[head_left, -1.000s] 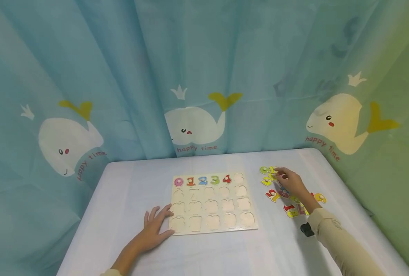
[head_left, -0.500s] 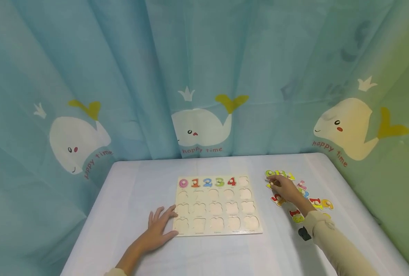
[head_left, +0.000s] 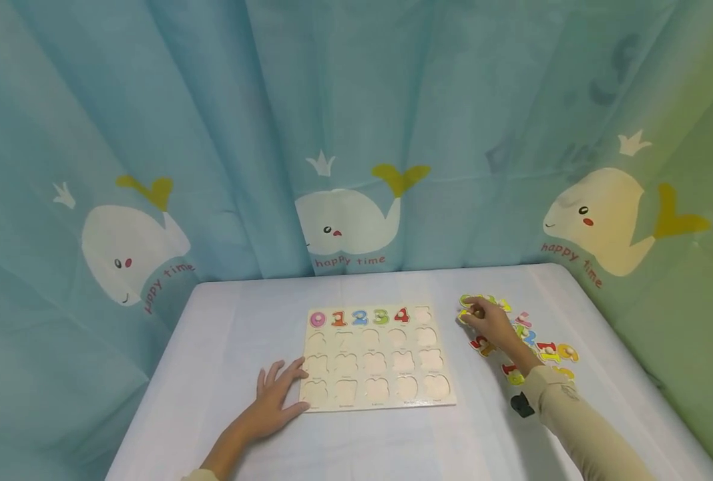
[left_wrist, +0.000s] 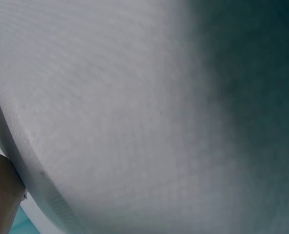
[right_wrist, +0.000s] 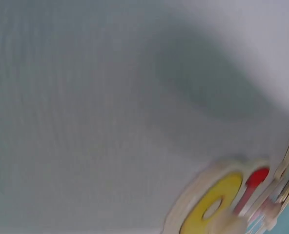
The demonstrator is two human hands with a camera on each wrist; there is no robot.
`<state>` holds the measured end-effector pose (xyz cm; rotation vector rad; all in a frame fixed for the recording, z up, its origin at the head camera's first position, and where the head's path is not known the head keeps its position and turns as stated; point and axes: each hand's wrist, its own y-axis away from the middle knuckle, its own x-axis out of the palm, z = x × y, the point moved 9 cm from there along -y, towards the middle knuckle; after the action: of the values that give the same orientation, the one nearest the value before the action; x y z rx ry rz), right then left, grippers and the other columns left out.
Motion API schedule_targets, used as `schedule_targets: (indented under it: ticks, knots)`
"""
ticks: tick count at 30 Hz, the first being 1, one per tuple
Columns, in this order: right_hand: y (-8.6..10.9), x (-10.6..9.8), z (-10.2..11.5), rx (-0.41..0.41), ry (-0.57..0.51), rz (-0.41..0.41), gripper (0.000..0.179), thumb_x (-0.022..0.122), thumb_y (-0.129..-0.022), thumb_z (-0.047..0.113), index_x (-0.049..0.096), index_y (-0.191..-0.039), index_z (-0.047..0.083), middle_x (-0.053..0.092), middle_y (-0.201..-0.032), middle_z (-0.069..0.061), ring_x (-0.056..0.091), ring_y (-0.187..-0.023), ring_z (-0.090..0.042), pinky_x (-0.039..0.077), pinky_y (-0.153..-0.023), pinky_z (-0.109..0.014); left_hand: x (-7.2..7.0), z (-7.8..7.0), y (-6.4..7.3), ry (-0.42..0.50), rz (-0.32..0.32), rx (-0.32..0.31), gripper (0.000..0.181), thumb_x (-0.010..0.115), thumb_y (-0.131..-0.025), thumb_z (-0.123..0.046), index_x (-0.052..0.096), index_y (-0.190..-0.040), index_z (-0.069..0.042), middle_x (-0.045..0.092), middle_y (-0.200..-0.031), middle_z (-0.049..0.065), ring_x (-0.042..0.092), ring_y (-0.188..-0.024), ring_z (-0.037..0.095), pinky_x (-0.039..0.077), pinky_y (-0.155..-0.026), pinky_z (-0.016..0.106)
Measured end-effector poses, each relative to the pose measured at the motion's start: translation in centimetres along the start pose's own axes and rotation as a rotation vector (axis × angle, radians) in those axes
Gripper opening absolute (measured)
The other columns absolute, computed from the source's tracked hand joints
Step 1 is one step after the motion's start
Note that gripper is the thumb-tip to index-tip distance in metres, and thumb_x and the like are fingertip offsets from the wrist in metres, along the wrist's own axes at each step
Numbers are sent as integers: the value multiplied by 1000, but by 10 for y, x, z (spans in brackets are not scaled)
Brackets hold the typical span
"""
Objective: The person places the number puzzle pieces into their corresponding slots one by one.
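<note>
A pale wooden number board (head_left: 386, 401) lies on the table, with 0, 1, 2, 3 and 4 filling recesses in its back row. My left hand (head_left: 272, 404) rests at its left edge, fingers spread and thumb near the front corner. Right of the board, my right hand (head_left: 493, 326) pinches a yellow number piece (head_left: 463, 315) between thumb and fingers; its digit is partly covered. Loose number pieces lie around and beneath that hand, including a red one (head_left: 479, 345) and a pink one (head_left: 523, 319). A yellow-and-red piece (right_wrist: 220, 197) appears in the right wrist view.
More loose number pieces, such as an orange one (head_left: 567, 352), lie to the right. A small black object (head_left: 521, 405) sits near the right sleeve. White cloth covers the table (head_left: 356, 447). A blue whale-print curtain (head_left: 242, 133) hangs behind it.
My right hand has come from the pieces at the back down to the yellow number piece, and now pinches it. The left hand stays at the board. The head view has shifted slightly.
</note>
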<state>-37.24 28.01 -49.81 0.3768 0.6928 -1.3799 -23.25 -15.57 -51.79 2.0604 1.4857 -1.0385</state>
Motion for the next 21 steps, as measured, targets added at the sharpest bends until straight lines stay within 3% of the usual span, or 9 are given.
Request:
schedule_targets:
  ticks: [9, 12, 16, 21]
  knots:
    - [-7, 22, 17, -6, -2, -54, 37, 68, -87, 14, 58, -118, -2, 56, -84, -6, 47, -67, -15, 41, -53, -25, -1, -2, 0, 2, -22, 23, 43, 68, -83, -33, 53, -120, -16, 36, -146, 13, 19, -130, 47, -8, -97, 70]
    - [-12, 35, 23, 35, -2, -77, 35, 69, -85, 13, 59, -115, -2, 56, -82, -6, 49, -68, -16, 41, -54, -25, -2, -2, 1, 2, -18, 23, 43, 67, -84, -34, 53, -120, -16, 36, -146, 13, 19, -130, 47, -8, -97, 70]
    - [-18, 51, 30, 109, 0, -72, 35, 69, -85, 13, 60, -115, -1, 56, -80, -5, 51, -69, -17, 41, -55, -26, -1, -1, 1, 5, -8, 18, 43, 67, -84, -35, 52, -121, -17, 35, -147, 12, 18, -131, 47, -9, -97, 70]
    - [-25, 69, 43, 110, 27, -28, 34, 69, -84, 11, 60, -114, -4, 56, -81, -5, 50, -71, -18, 42, -60, -29, 0, 0, 1, 0, -4, 20, 43, 66, -84, -35, 52, -121, -17, 34, -148, 10, 17, -132, 46, -9, -97, 69]
